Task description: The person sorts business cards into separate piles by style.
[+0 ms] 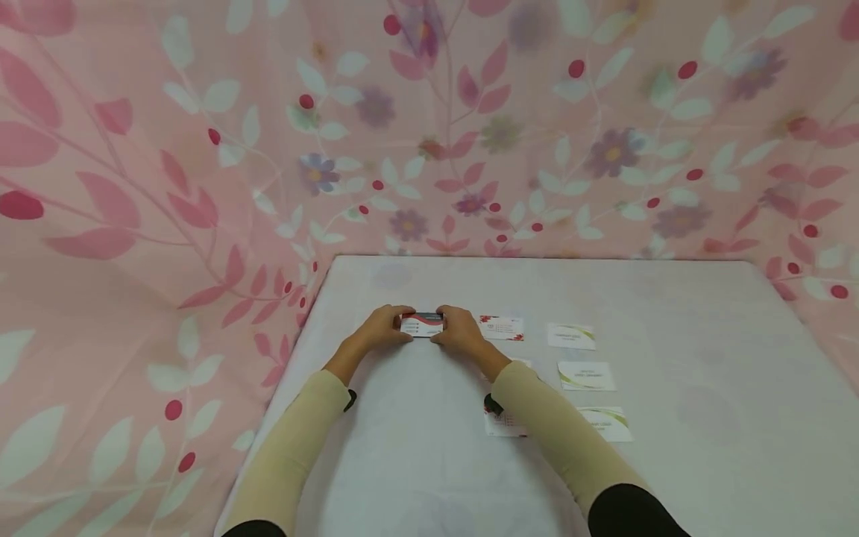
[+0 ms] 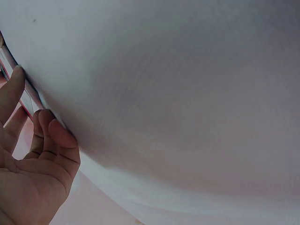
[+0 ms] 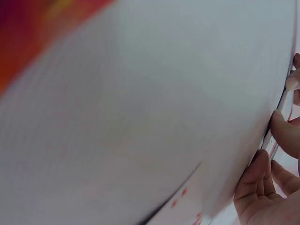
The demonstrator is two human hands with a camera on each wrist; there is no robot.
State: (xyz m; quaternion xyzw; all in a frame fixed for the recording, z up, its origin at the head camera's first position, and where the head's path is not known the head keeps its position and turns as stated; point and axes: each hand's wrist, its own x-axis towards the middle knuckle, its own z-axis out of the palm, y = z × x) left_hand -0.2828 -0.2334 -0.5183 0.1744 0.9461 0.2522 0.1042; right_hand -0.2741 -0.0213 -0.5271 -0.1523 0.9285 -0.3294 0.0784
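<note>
A business card (image 1: 422,326), white with a red wave and a dark top band, lies at the table's upper left between both hands. My left hand (image 1: 387,326) pinches its left end, thumb on the near side and a finger at the far side. The right end is pinched the same way by my right hand (image 1: 461,330). In the left wrist view the left hand (image 2: 40,154) has its fingertips at the card's edge (image 2: 29,96). The right wrist view shows the right hand (image 3: 276,183) on the card's other end, low against the tabletop.
Right of the hands, a card with red corner flowers (image 1: 502,328) lies flat; a similar card (image 1: 505,425) is partly under the right forearm. Farther right, green-striped white cards stand in a column: top (image 1: 572,337), middle (image 1: 587,377), bottom (image 1: 609,424). The white tablecloth (image 1: 711,335) meets floral curtains.
</note>
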